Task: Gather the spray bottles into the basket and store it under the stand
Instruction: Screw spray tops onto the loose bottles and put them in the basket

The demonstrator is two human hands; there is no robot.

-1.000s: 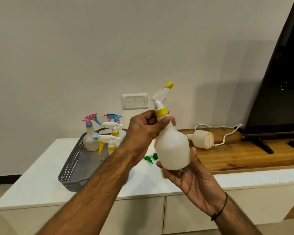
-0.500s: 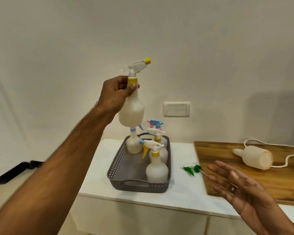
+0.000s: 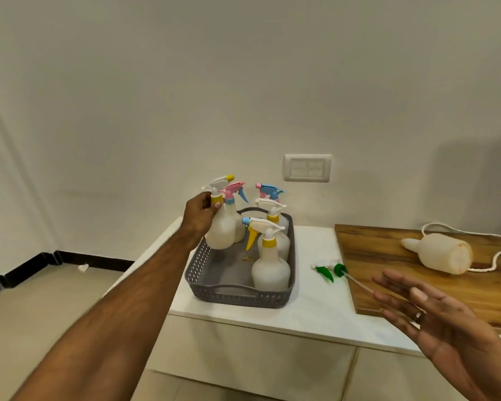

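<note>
The left hand [image 3: 200,211] has brought the yellow-nozzled spray bottle [image 3: 220,227] down from well above the grey basket [image 3: 237,295] to its left rear corner, where half a second ago the bottle hung high against the wall. The fingers are wrapped around the bottle's neck at the yellow collar, and its base looks level with the basket's rim, not clearly set down. The right hand [image 3: 434,316], which a second ago cupped the bottle's base, is spread open and empty, palm up, near the wooden board [image 3: 388,264]. Four other spray bottles stand upright in the basket. So this bottle is nearly stored. A headless bottle [image 3: 440,253] lies on its side on the board, and a loose green spray head [image 3: 329,272] rests on the white stand [image 3: 310,316] between basket and board; both probably remain to be gathered.
</note>
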